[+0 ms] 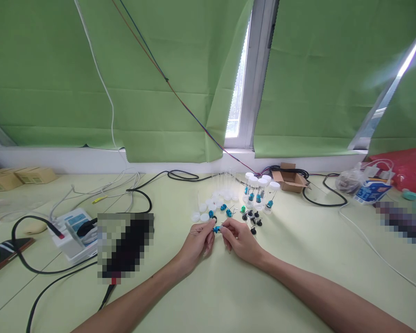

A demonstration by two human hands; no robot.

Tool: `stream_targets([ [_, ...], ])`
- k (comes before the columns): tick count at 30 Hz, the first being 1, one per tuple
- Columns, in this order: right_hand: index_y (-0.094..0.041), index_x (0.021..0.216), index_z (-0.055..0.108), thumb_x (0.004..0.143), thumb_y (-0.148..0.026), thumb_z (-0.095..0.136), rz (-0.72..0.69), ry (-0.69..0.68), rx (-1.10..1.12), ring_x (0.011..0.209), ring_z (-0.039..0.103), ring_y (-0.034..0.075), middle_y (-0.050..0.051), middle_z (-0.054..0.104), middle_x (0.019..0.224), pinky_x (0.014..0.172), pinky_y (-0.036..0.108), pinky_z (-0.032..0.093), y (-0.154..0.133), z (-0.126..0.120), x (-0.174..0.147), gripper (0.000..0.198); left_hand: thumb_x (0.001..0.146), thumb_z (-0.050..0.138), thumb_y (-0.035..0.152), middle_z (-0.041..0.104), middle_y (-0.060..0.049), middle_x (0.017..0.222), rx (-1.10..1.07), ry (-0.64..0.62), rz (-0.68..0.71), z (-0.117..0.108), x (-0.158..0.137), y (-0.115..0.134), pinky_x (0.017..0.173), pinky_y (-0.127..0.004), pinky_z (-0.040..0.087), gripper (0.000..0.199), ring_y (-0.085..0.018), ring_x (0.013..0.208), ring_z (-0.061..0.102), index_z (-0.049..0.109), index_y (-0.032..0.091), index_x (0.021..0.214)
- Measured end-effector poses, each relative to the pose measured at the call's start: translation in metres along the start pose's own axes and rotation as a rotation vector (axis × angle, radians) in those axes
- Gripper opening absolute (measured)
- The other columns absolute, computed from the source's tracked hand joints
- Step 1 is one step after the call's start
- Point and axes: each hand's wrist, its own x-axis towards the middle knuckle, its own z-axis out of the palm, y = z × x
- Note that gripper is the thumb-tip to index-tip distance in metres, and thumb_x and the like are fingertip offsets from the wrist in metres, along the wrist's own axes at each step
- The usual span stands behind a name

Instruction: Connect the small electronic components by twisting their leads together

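My left hand (pixel 197 241) pinches a small blue metal fitting (pixel 217 229) between thumb and fingers. At its right end, the fingertips of my right hand (pixel 241 239) close on the same fitting. A thin pale rod sticks out to the left across my left fingers. Just beyond the hands lie more loose blue fittings (pixel 229 213), a green one (pixel 243 209) and several black knob-like parts (pixel 259 223). White round caps (pixel 195 216) lie beyond my left hand. To the right stand clear tubes with white lids (pixel 273 186), with blue parts inside.
An opened cardboard box (pixel 288 181) sits at the back, near black cable loops. A white power strip (pixel 72 236) and cables take up the left side. Brown boxes (pixel 36 175) are at the far left, a red bag (pixel 411 171) at the far right.
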Motion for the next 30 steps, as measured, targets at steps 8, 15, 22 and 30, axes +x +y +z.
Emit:
stream_targets([
  [8, -0.021, 0.058, 0.041, 0.098, -0.05, 0.038, -0.003, 0.024, -0.094, 0.042, 0.045, 0.01, -0.005, 0.047, 0.045, 0.05, 0.024, 0.039, 0.0016, -0.0011, -0.0001, 0.049, 0.085, 0.052, 0.06, 0.036, 0.005, 0.04, 0.104, 0.002, -0.002, 0.0007, -0.0004, 0.0008, 0.041, -0.024, 0.021, 0.059, -0.007, 0.035, 0.032, 0.037, 0.019, 0.045],
  [15, -0.021, 0.059, 0.047, 0.098, -0.054, 0.034, 0.01, 0.021, -0.105, 0.039, 0.044, 0.01, -0.005, 0.044, 0.04, 0.05, 0.024, 0.041, 0.0018, -0.0015, -0.0004, 0.053, 0.088, 0.05, 0.055, 0.037, 0.005, 0.041, 0.153, -0.014, 0.028, -0.0026, 0.0003, -0.0033, 0.042, -0.024, 0.022, 0.056, -0.007, 0.036, 0.033, 0.037, 0.018, 0.048],
  [22, -0.02, 0.059, 0.049, 0.098, -0.055, 0.033, 0.027, 0.018, -0.1, 0.036, 0.042, 0.01, -0.005, 0.043, 0.037, 0.047, 0.023, 0.038, 0.0029, -0.0009, 0.0, 0.055, 0.089, 0.049, 0.053, 0.037, 0.005, 0.042, 0.192, -0.026, 0.053, -0.003, 0.0002, -0.004, 0.043, -0.024, 0.023, 0.054, -0.007, 0.037, 0.033, 0.037, 0.019, 0.049],
  [30, -0.02, 0.056, 0.047, 0.098, -0.055, 0.033, 0.037, 0.018, -0.083, 0.035, 0.04, 0.01, -0.005, 0.042, 0.036, 0.046, 0.023, 0.037, 0.0045, -0.0004, 0.0001, 0.057, 0.089, 0.048, 0.056, 0.037, 0.005, 0.044, 0.261, -0.029, 0.038, -0.0039, 0.0, -0.0051, 0.042, -0.024, 0.024, 0.054, -0.008, 0.037, 0.036, 0.04, 0.018, 0.05],
])
